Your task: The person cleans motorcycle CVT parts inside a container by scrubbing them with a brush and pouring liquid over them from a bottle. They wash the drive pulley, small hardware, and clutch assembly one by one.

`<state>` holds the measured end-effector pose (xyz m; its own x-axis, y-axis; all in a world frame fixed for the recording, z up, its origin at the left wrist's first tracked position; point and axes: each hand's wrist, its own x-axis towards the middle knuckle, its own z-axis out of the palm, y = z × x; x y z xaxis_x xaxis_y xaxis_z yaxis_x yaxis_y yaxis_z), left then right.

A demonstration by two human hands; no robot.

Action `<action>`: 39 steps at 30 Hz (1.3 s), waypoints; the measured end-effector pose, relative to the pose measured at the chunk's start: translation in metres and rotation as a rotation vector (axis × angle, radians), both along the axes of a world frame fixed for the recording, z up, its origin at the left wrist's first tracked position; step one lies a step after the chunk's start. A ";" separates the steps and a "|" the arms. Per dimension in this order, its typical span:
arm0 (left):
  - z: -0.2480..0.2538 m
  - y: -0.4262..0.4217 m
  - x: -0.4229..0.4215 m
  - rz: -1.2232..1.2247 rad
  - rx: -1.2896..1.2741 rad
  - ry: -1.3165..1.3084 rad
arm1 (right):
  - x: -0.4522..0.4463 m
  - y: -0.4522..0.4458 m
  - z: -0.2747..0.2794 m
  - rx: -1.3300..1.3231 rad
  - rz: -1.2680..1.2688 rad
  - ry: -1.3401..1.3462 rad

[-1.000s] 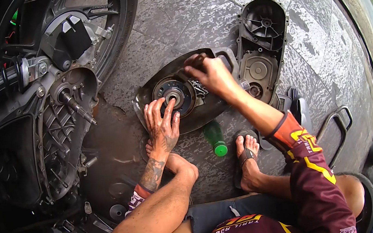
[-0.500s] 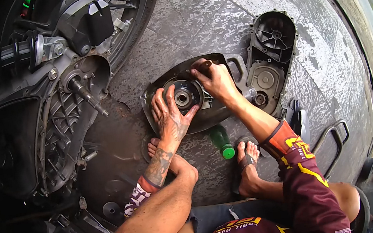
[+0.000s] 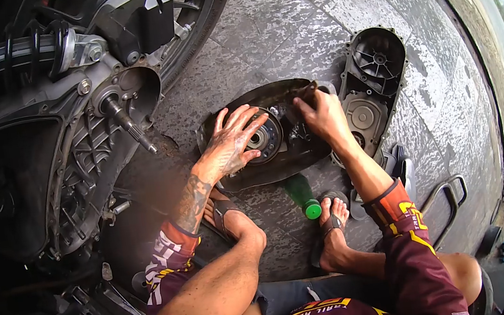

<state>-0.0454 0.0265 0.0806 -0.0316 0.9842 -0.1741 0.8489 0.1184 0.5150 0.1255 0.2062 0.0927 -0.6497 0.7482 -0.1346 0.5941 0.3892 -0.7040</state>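
My left hand (image 3: 231,144) lies over a round metal pulley-like part (image 3: 271,137) with a bearing at its centre. Its fingers are spread and cover the part's left side. The part sits in a dark basin (image 3: 248,180) that looks like a cut-open plastic jug, with several small metal pieces in it. Over the basin's right end, my right hand (image 3: 326,117) is closed around a short dark brown handle (image 3: 312,90). Whatever is at the other end of that handle is hidden.
To the right lies a long metal engine cover (image 3: 377,101). A green bottle (image 3: 299,192) lies between my feet. On the left stands a motorcycle's opened engine case (image 3: 60,130) with a protruding splined shaft (image 3: 128,125) and rear wheel (image 3: 211,30). A bent metal bar (image 3: 452,196) is at right.
My left hand has gone from holding the pulley-like part's rim to lying spread over it. My right hand has moved right with the brown handle. The view has shifted slightly.
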 end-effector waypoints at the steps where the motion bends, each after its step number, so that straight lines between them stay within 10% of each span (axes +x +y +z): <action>1: 0.003 0.000 0.003 -0.026 -0.009 0.023 | 0.002 -0.001 0.010 -0.076 -0.076 0.083; 7: -0.011 -0.014 0.052 0.493 0.115 0.118 | -0.006 -0.017 -0.015 -0.142 0.031 0.165; 10: -0.020 -0.022 0.053 0.518 0.103 0.146 | 0.007 -0.017 -0.003 -0.175 0.130 -0.175; 16: -0.013 -0.015 0.040 0.453 0.127 0.066 | -0.009 -0.015 -0.025 -0.177 -0.245 0.460; 21: -0.013 -0.018 0.029 0.345 0.078 0.005 | 0.007 -0.004 -0.013 -0.088 0.068 0.042; 39: -0.024 -0.008 0.038 0.313 0.189 0.067 | -0.019 -0.005 -0.026 -0.250 -0.044 0.209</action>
<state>-0.0070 0.0184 0.0569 -0.3413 0.9397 0.0222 0.8192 0.2857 0.4973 0.1069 0.2013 0.0664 -0.6504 0.7368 -0.1846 0.4387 0.1660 -0.8831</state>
